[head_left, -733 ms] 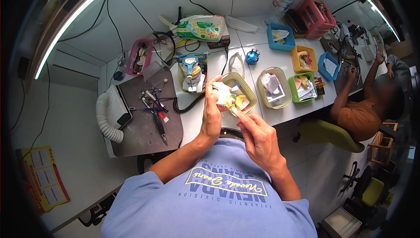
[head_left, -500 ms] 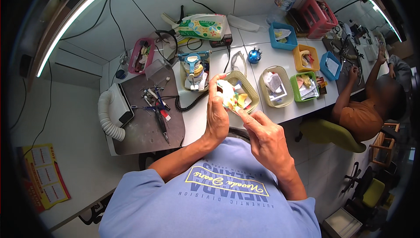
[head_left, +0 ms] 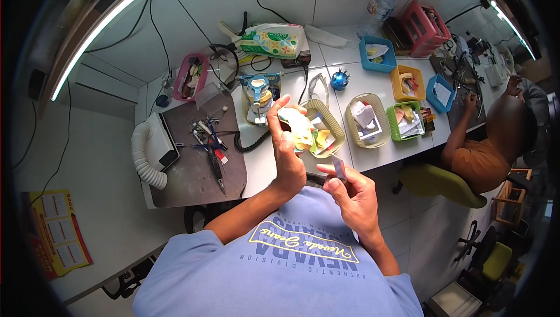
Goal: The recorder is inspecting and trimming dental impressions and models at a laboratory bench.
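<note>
My left hand (head_left: 287,156) is raised over the bench edge, its fingers curled round a pale plaster cast (head_left: 300,130). The cast is brightly lit and shows a bluish-green edge. To its right and lower, my right hand (head_left: 354,197) grips a small tool with a flat grey handle (head_left: 339,168) between thumb and fingers. The tool's thin tip points up toward the cast but stands apart from it. Just behind the cast lies a cream basket (head_left: 333,121) with yellow and white pieces, partly hidden by my left hand.
Left on the bench is a dark mat (head_left: 192,183) with a handpiece (head_left: 216,171) and small tools, beside a white hose (head_left: 140,153). A blue articulator (head_left: 258,86) stands behind. Coloured baskets, including a green one (head_left: 406,136), line the right. A co-worker (head_left: 478,162) sits at far right.
My right hand has drawn back from the cast, down and to the right, and turned so the grey tool shows. My left hand has tilted the cast slightly.
</note>
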`<state>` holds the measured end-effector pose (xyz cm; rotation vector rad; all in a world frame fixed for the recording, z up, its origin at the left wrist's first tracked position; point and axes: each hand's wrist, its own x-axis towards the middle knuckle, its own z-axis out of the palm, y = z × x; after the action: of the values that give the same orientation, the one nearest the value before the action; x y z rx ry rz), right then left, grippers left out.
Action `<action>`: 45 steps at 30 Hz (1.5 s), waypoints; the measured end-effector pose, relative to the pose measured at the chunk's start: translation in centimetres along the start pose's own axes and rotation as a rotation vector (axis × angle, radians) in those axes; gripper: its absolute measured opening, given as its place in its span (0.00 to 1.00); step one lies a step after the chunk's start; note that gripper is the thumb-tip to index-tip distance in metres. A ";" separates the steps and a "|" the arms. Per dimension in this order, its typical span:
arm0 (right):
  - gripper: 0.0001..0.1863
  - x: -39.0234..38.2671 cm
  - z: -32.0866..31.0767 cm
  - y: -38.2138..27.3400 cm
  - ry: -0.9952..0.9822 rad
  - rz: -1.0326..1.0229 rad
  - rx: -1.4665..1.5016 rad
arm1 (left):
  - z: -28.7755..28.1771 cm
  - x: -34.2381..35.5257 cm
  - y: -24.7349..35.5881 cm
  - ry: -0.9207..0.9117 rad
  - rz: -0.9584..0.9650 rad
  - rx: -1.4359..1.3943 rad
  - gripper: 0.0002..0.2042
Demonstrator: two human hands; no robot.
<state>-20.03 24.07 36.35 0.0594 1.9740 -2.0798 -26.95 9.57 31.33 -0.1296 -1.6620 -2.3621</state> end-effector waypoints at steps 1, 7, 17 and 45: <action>0.20 0.0 -0.4 0.0 0.020 -0.016 -0.038 | 0.0 0.0 -0.1 0.001 0.003 0.001 0.32; 0.29 4.9 -0.2 0.4 -0.159 0.042 0.197 | -0.1 0.5 -1.1 -0.221 0.571 0.418 0.31; 0.36 5.4 -1.0 -1.5 -0.086 -0.147 -0.491 | -0.8 2.5 4.4 -0.146 -0.761 -0.592 0.46; 0.24 1.0 -0.1 -0.7 -0.105 -0.388 -0.638 | -1.2 1.7 1.7 0.156 -0.912 -0.852 0.15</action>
<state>-21.19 24.01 36.83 -0.5840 2.6314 -1.4856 -28.03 7.65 32.86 0.7971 -0.5445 -3.4546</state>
